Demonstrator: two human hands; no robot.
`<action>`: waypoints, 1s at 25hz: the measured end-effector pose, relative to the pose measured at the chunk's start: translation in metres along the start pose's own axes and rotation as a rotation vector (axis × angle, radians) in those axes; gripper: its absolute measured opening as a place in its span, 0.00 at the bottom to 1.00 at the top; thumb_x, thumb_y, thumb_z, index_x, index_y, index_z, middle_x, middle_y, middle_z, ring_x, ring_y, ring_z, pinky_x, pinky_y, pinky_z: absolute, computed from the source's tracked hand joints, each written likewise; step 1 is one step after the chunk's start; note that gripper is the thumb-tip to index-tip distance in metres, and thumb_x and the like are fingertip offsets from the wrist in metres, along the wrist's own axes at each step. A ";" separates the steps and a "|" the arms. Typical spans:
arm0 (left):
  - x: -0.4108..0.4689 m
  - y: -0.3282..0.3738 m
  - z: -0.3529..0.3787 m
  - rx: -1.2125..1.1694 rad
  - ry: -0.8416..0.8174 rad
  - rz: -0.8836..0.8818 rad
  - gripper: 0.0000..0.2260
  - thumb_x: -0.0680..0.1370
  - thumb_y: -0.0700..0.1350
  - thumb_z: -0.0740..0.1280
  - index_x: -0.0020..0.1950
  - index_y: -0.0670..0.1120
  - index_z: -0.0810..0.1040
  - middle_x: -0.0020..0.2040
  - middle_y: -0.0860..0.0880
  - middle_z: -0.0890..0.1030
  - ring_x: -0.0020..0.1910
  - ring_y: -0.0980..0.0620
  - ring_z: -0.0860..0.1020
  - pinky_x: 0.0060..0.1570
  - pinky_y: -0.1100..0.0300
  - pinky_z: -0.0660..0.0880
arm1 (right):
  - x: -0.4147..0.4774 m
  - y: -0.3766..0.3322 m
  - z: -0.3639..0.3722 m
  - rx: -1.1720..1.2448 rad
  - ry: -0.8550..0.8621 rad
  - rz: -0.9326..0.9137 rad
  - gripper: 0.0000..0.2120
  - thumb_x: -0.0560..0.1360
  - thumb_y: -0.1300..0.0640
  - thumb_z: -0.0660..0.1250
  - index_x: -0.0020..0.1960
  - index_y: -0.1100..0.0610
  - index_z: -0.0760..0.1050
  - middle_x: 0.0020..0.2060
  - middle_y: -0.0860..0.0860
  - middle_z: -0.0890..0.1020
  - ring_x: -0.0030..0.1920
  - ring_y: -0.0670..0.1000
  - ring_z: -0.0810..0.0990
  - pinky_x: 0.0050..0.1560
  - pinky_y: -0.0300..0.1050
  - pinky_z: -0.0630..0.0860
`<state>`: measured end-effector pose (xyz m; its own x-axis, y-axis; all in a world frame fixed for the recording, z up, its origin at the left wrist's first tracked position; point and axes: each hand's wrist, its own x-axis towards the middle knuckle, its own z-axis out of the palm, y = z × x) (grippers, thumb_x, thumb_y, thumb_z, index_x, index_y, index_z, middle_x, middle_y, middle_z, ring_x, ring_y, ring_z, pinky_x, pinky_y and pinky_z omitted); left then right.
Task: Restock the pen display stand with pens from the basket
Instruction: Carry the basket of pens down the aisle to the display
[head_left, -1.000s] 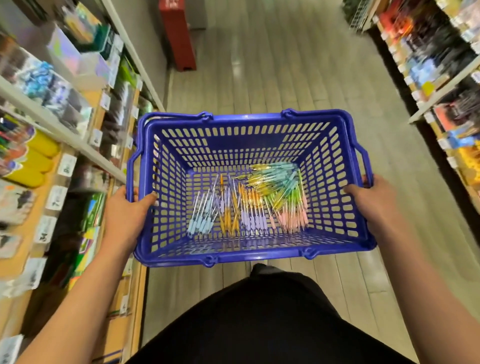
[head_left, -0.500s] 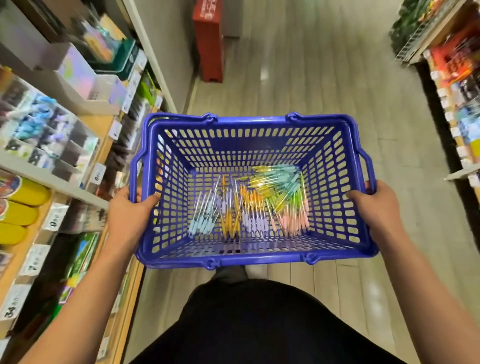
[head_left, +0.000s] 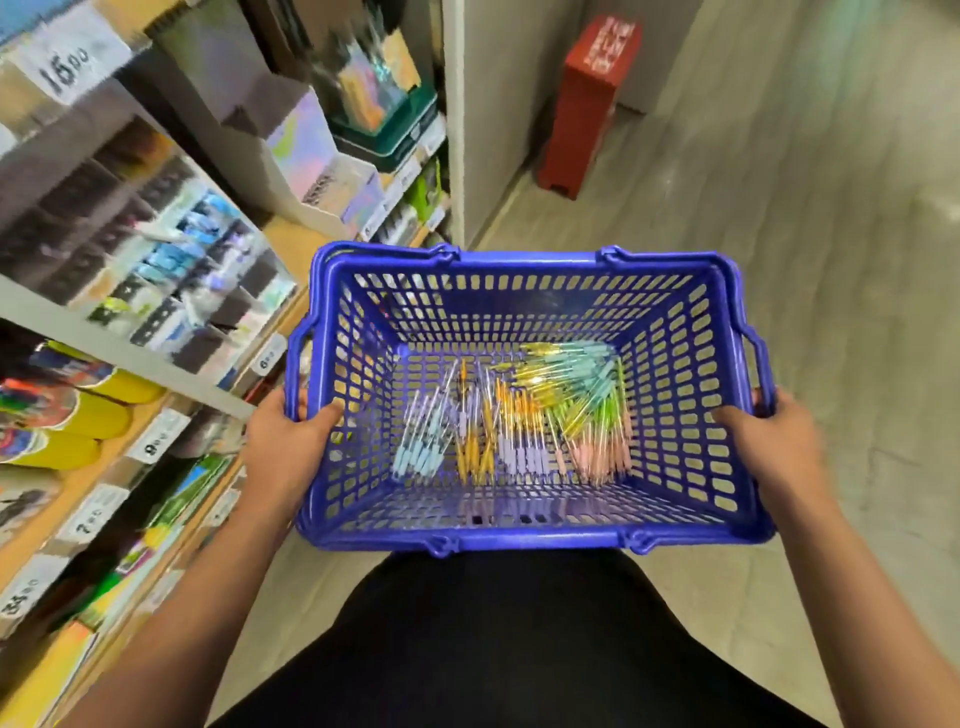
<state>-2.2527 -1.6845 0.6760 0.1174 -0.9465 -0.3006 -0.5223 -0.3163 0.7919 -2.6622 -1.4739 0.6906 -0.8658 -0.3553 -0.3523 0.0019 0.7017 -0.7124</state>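
Your left hand (head_left: 291, 447) and right hand (head_left: 774, 447) each curl over a side rim of the blue basket (head_left: 524, 541), thumbs inside, so grip evenly and carry it level. The pens (head_left: 519, 421) lie loose across its floor, from the middle toward the right wall, and a tilt would likely slide them into one corner. The shelves (head_left: 119, 348) on your left are blurred and I cannot tell which holds the pen display stand, so slow before turning in.
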 end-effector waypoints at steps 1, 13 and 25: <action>0.000 -0.003 -0.004 -0.017 0.043 -0.025 0.08 0.73 0.43 0.75 0.47 0.49 0.79 0.42 0.48 0.84 0.42 0.43 0.84 0.45 0.50 0.79 | 0.012 -0.015 0.010 -0.015 -0.038 -0.031 0.16 0.69 0.53 0.73 0.54 0.52 0.75 0.38 0.48 0.84 0.25 0.44 0.82 0.18 0.33 0.71; -0.156 -0.081 -0.043 -0.238 0.665 -0.406 0.09 0.72 0.45 0.75 0.47 0.48 0.77 0.41 0.48 0.84 0.43 0.40 0.84 0.45 0.45 0.80 | 0.053 -0.137 0.149 -0.277 -0.570 -0.536 0.12 0.63 0.51 0.74 0.44 0.51 0.76 0.36 0.46 0.83 0.33 0.50 0.83 0.33 0.41 0.76; -0.299 -0.147 -0.067 -0.382 0.904 -0.585 0.08 0.73 0.43 0.75 0.45 0.46 0.77 0.42 0.44 0.85 0.42 0.39 0.85 0.47 0.38 0.82 | -0.049 -0.118 0.202 -0.436 -0.815 -0.792 0.09 0.69 0.57 0.74 0.47 0.58 0.79 0.39 0.54 0.85 0.35 0.53 0.82 0.33 0.43 0.71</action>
<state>-2.1543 -1.3594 0.6855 0.9040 -0.2982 -0.3065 0.0854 -0.5763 0.8128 -2.5185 -1.6640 0.6690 0.0170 -0.9533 -0.3017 -0.6888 0.2075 -0.6946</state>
